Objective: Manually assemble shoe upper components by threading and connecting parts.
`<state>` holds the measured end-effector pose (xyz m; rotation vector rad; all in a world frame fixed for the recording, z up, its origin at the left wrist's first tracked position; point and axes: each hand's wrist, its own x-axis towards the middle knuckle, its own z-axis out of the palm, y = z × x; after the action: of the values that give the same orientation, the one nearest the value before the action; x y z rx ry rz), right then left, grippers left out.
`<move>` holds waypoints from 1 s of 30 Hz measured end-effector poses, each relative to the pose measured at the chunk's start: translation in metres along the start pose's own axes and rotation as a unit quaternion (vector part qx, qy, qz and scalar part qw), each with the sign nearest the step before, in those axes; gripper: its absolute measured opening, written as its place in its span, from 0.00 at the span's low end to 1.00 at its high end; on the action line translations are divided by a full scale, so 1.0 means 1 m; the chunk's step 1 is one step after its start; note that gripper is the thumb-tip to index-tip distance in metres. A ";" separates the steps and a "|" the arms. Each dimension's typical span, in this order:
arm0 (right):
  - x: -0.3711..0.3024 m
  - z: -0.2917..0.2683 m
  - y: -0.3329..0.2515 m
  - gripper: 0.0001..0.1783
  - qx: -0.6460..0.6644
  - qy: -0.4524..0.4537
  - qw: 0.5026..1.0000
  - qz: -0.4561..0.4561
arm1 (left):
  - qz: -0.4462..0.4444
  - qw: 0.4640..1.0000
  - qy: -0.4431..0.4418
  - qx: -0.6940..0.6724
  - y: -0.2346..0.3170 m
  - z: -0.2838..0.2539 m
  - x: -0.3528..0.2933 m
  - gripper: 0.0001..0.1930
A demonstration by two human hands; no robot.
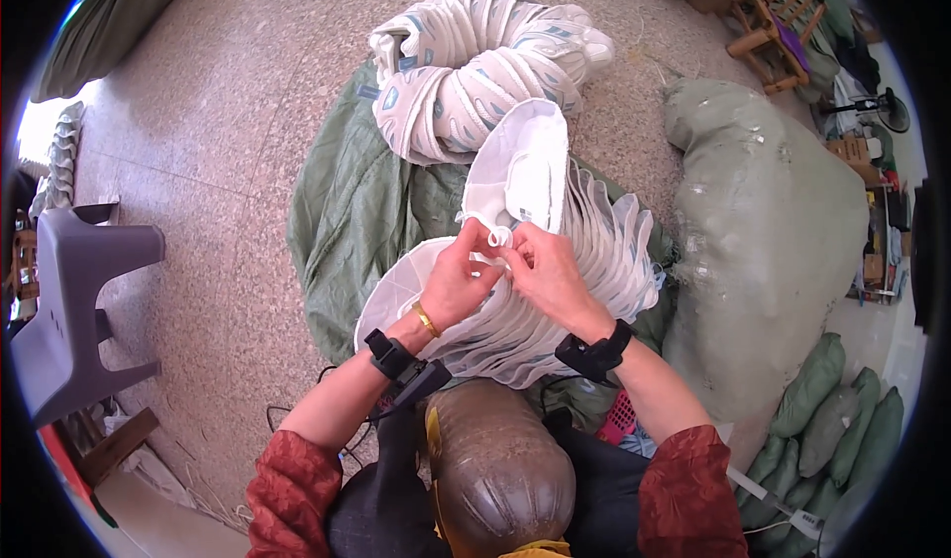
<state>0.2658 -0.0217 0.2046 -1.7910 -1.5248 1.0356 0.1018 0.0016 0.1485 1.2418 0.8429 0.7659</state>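
My left hand (459,281) and my right hand (550,273) meet in the middle, both with fingers closed in a pinch. Between the fingertips is a small loop of white cord (499,234). Just beyond it stands a white fabric piece (540,187) that looks like a shoe upper, its pale inside showing. It belongs to a fanned stack of similar uppers (619,251) curving under my hands and to the right. Farther off, a coiled ring of white uppers with blue-grey patches (475,98) rests partly on a green woven sack (347,211).
A bulging grey-green sack (763,251) stands close on the right, with several rolled green bundles (817,385) nearer. To the left is a purple-grey plastic chair (74,301). A wooden chair (778,33) stands far right. Directly before me is a rounded brown, plastic-like form (500,459).
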 end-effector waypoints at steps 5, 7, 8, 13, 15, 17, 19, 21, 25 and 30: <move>-0.003 -0.007 0.001 0.08 -0.027 -0.027 0.999 -0.016 | -0.089 0.995 -0.045 -0.018 -0.003 0.004 -0.004 0.09; -0.003 -0.009 0.001 0.09 -0.040 -0.028 0.998 -0.027 | -0.080 0.994 -0.055 -0.051 -0.010 0.003 -0.003 0.08; -0.002 -0.009 0.002 0.09 -0.054 -0.028 0.997 -0.038 | -0.070 0.992 -0.065 -0.086 -0.014 0.003 -0.002 0.07; 0.001 -0.008 0.001 0.10 -0.041 -0.009 0.998 -0.038 | -0.046 0.994 -0.088 -0.052 -0.023 -0.001 0.004 0.05; 0.003 -0.009 0.002 0.10 -0.045 -0.005 0.998 -0.034 | -0.052 0.994 -0.093 -0.037 -0.022 -0.001 0.004 0.05; 0.004 -0.011 0.007 0.12 -0.075 -0.004 0.994 -0.081 | -0.070 0.994 -0.083 -0.018 -0.017 0.003 0.003 0.05; 0.005 -0.014 0.005 0.12 -0.084 -0.003 0.994 -0.070 | -0.051 0.997 -0.048 0.021 -0.004 0.010 0.003 0.06; 0.007 -0.014 0.005 0.11 -0.090 -0.003 0.994 -0.061 | -0.033 0.997 -0.011 0.062 0.001 0.015 0.003 0.07; 0.014 -0.015 -0.007 0.09 -0.067 -0.043 0.997 -0.025 | 0.158 0.970 0.065 0.175 0.003 0.018 0.002 0.08; 0.016 -0.017 -0.012 0.08 -0.018 -0.084 0.996 0.030 | 0.213 0.953 0.092 0.195 0.006 0.021 0.000 0.09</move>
<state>0.2743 -0.0025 0.2203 -1.8228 -1.6056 1.2221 0.1199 -0.0075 0.1572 1.7605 0.9177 1.1094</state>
